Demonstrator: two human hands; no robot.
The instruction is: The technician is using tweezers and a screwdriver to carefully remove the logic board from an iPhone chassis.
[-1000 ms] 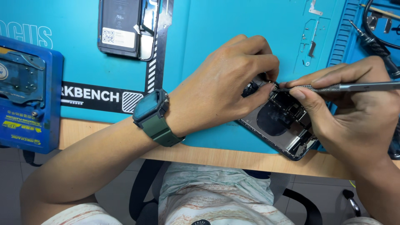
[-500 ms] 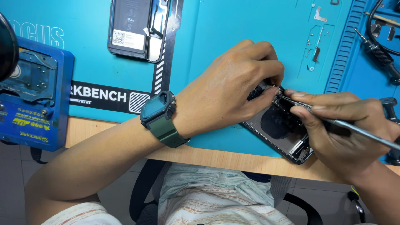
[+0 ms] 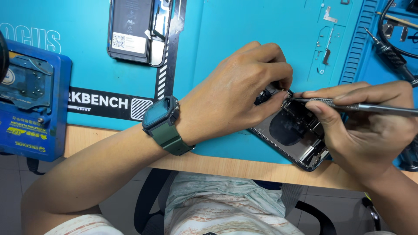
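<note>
An opened dark phone body (image 3: 287,132) lies at an angle on the blue work mat (image 3: 244,39), near the front edge of the table. My left hand (image 3: 237,93), with a green-strapped watch (image 3: 163,124) on the wrist, pinches a small part at the phone's upper end. My right hand (image 3: 365,126) grips a thin metal screwdriver (image 3: 374,107) like a pen. Its tip touches the phone's inside right beside my left fingertips.
A detached phone screen with a battery (image 3: 137,30) lies face down at the back. A blue repair fixture (image 3: 30,100) stands at the left. Small metal brackets (image 3: 326,56) rest on the mat at the back right, near black cables and probes (image 3: 392,52).
My right hand has swung the screwdriver's shaft from slanting down to the right back to nearly level. The view has drifted slightly. My left hand stays pinched on the phone's upper end.
</note>
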